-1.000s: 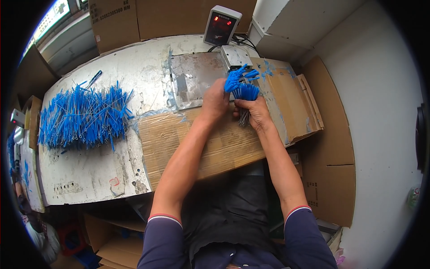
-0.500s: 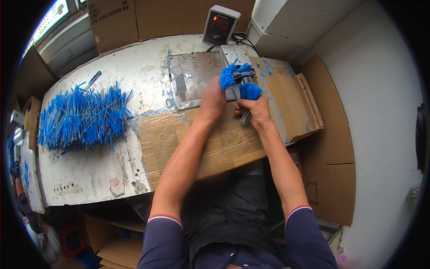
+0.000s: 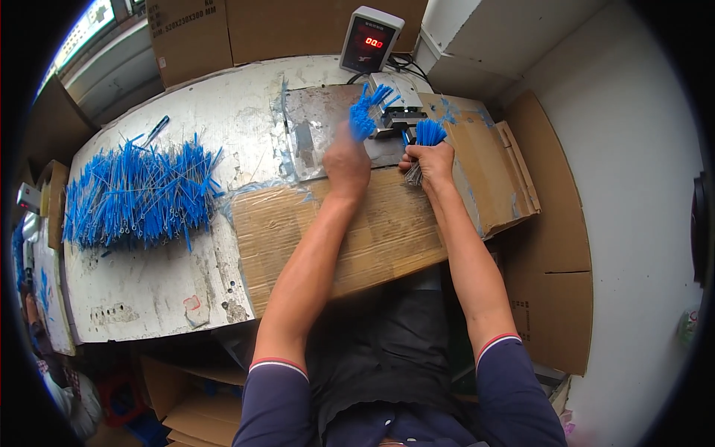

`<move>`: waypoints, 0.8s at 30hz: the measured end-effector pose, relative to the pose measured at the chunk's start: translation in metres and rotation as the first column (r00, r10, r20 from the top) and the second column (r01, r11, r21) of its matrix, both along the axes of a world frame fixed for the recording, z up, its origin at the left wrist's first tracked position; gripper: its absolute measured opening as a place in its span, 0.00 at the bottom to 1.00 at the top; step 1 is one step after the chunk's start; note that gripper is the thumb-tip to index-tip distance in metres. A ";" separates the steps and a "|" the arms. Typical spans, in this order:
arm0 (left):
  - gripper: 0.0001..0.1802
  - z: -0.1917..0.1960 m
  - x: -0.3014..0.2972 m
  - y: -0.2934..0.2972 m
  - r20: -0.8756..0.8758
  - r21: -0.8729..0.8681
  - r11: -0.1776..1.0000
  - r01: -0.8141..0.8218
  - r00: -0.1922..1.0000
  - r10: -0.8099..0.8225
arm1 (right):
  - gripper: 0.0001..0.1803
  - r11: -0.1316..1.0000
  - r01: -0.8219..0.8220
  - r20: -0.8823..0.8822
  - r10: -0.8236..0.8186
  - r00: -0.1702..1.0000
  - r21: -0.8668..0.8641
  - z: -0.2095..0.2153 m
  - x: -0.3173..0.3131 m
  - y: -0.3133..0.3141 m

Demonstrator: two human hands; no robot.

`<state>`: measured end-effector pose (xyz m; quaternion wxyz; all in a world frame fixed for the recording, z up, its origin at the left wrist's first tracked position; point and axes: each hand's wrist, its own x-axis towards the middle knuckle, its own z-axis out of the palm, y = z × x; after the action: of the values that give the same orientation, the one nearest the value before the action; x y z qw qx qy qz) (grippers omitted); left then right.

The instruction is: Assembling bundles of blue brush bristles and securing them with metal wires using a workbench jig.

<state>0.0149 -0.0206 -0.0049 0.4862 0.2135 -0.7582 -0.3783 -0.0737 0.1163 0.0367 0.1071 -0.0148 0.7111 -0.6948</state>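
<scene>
My left hand, slightly blurred, is closed round a bunch of thin blue-bristled wire brushes, their blue ends fanning out above the fist. To its right, my right hand grips a second bunch of blue brushes; bare wire stems poke out below the fingers. A single blue brush stands by the right thumb and reaches up to a small metal fixture on a white machine. Whether its tip touches the fixture, I cannot tell.
A large heap of loose blue brushes lies on the worn white table, with a pen behind it. Behind the machine stands a display with red digits. Taped cardboard covers the near edge; a cardboard box sits right.
My right hand has moved up and right with its bunch, toward the metal fixture. My left hand has shifted slightly left. The red digits on the display have changed.
</scene>
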 end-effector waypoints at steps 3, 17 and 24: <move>0.11 0.002 0.001 -0.001 0.017 0.002 1.000 -0.018 1.000 0.018 | 0.05 1.000 0.027 0.020 -0.027 0.999 0.002 0.001 0.002 -0.002; 0.08 0.001 -0.001 0.000 0.008 -0.061 0.998 -0.021 1.000 0.021 | 0.04 0.995 0.069 0.056 -0.065 0.996 -0.069 -0.003 -0.003 -0.005; 0.09 0.000 -0.001 0.001 0.109 -0.192 0.979 0.071 0.993 -0.051 | 0.06 0.967 0.050 0.169 -0.008 0.986 -0.248 0.001 -0.002 0.005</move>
<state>0.0136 -0.0194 -0.0049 0.4530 0.1607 -0.8221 -0.3051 -0.0753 0.1212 0.0373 0.1533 0.0404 0.6058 -0.7796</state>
